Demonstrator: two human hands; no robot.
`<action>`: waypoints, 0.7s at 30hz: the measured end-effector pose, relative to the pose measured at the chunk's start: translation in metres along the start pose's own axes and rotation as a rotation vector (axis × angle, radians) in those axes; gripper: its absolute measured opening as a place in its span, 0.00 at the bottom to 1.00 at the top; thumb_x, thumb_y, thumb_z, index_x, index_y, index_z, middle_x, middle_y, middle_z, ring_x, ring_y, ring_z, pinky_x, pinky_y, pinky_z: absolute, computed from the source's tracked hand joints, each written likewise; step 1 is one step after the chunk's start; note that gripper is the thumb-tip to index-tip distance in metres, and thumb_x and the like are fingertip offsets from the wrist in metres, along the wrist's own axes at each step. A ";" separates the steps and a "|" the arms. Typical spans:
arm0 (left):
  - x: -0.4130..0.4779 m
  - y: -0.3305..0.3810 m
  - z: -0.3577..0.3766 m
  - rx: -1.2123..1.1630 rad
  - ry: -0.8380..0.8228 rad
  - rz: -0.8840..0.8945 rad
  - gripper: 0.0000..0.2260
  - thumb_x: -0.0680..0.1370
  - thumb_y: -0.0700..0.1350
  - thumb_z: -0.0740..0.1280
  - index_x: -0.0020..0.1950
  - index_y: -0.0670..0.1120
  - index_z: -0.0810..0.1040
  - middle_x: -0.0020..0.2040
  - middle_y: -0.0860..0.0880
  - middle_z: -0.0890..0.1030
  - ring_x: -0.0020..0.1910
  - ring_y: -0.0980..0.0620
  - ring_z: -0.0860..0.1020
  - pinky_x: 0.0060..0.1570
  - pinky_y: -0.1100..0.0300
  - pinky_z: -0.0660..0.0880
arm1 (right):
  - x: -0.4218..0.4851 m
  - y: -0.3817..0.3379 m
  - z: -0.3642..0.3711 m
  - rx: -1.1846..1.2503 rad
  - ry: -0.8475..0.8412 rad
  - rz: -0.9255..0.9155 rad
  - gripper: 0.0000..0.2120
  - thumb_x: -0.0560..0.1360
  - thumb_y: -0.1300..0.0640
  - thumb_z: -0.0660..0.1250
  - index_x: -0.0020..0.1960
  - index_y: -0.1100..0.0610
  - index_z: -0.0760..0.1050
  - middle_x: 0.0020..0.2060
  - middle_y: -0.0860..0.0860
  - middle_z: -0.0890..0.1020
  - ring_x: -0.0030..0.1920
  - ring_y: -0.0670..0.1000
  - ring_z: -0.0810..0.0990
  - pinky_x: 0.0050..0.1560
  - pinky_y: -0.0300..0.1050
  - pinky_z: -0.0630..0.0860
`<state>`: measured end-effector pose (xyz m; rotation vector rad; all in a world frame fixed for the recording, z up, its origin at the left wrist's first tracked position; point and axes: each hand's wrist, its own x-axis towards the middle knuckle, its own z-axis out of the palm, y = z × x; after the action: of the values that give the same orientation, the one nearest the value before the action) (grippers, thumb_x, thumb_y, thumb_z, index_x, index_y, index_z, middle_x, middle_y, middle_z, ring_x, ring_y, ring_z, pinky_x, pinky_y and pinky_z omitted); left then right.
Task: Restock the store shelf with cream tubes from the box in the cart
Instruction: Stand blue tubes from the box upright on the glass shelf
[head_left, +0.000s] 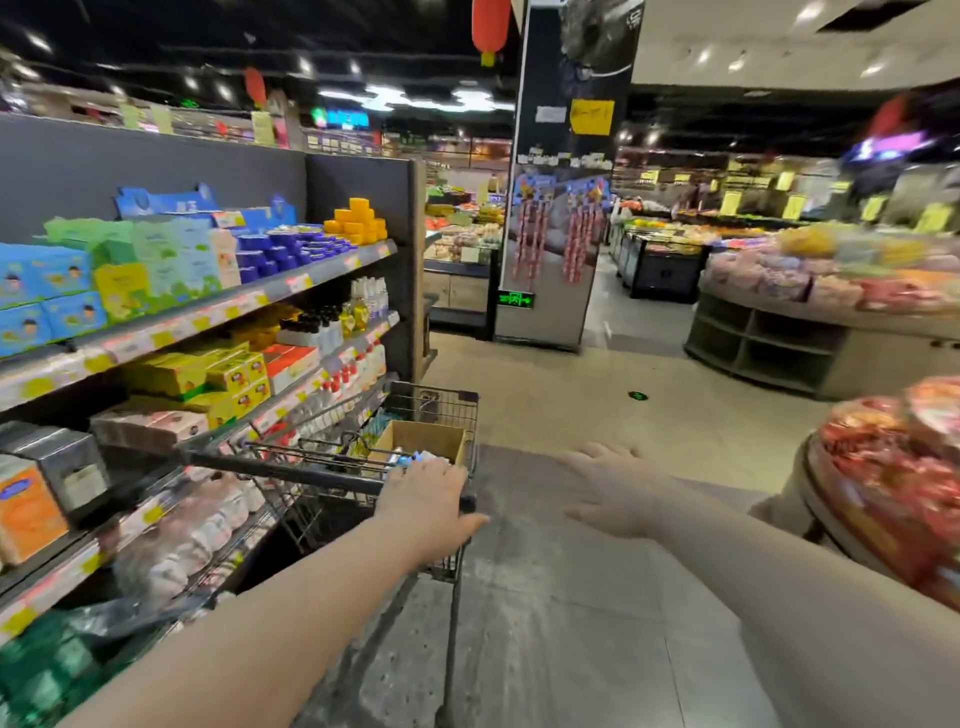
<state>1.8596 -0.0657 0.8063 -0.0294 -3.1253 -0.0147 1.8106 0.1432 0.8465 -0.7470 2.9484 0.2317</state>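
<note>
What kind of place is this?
Most likely a supermarket: stocked shelves with price tags, a wire shopping cart, and a round display stand piled with packaged goods.

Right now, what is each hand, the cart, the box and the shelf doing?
Left hand: rests on the cart handle, grip unclear.
Right hand: open, fingers spread, holding nothing.
Cart: stands beside the shelf.
Box: open, inside the cart.
Shelf: stocked with products.
</note>
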 end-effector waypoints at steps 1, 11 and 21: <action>0.016 0.002 0.005 -0.008 0.001 0.018 0.28 0.76 0.65 0.57 0.68 0.48 0.65 0.67 0.47 0.69 0.68 0.46 0.66 0.65 0.48 0.64 | 0.011 0.008 0.002 -0.005 -0.002 0.011 0.30 0.78 0.42 0.58 0.76 0.49 0.54 0.73 0.52 0.62 0.73 0.55 0.59 0.72 0.57 0.57; 0.178 -0.028 0.030 -0.009 -0.070 0.070 0.27 0.76 0.64 0.57 0.67 0.47 0.65 0.65 0.46 0.70 0.67 0.45 0.66 0.67 0.45 0.60 | 0.149 0.050 0.014 -0.009 -0.038 0.078 0.31 0.78 0.41 0.59 0.76 0.48 0.52 0.73 0.52 0.61 0.73 0.55 0.60 0.71 0.56 0.59; 0.311 -0.021 0.072 -0.007 -0.136 0.086 0.27 0.75 0.65 0.57 0.66 0.48 0.66 0.64 0.47 0.71 0.65 0.45 0.69 0.63 0.49 0.65 | 0.273 0.116 0.047 0.057 -0.120 0.026 0.30 0.78 0.43 0.59 0.76 0.49 0.54 0.74 0.52 0.61 0.74 0.55 0.57 0.72 0.57 0.56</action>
<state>1.5471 -0.0797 0.7396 -0.1725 -3.2568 -0.0238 1.5182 0.1248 0.7802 -0.6631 2.8397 0.1870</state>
